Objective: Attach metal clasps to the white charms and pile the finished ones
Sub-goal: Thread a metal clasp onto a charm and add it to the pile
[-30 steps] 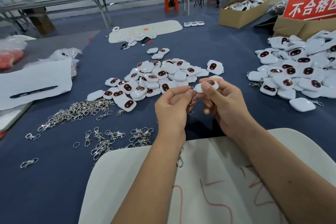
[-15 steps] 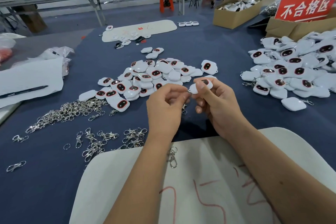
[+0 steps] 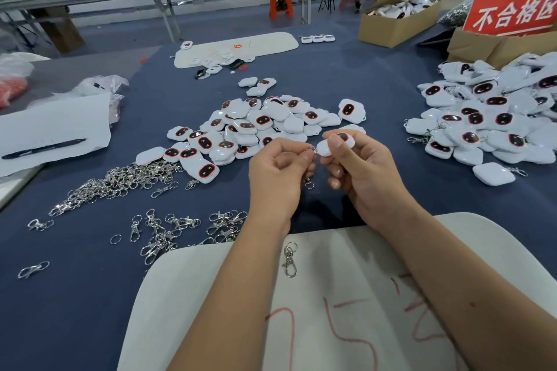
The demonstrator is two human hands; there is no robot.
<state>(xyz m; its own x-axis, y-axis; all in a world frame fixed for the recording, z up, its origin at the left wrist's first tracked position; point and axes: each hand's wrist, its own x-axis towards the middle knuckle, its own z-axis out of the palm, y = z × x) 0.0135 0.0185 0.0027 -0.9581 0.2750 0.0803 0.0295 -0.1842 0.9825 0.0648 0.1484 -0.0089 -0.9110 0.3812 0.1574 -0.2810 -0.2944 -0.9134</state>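
Observation:
My right hand (image 3: 366,172) pinches a white charm (image 3: 334,143) with a dark red-rimmed face, thumb on top. My left hand (image 3: 275,173) pinches a metal clasp (image 3: 310,166) at the charm's left tip; the clasp's lower end hangs between my hands. A heap of charms without clasps (image 3: 256,126) lies just beyond my hands. Charms with clasps fill a pile at the right (image 3: 494,123). Loose clasps (image 3: 120,181) are heaped on the left, more scattered nearer me (image 3: 168,229).
A white board with red marks (image 3: 346,295) lies under my forearms, one clasp (image 3: 290,259) on it. White paper with a black pen (image 3: 42,147) sits left. Cardboard boxes (image 3: 398,21) and a red sign (image 3: 512,13) stand far right. The blue cloth table (image 3: 376,75) stretches ahead.
My hands stay together on the charm and clasp. The view has shifted slightly, and the clasp's lower end now dangles lower between my hands.

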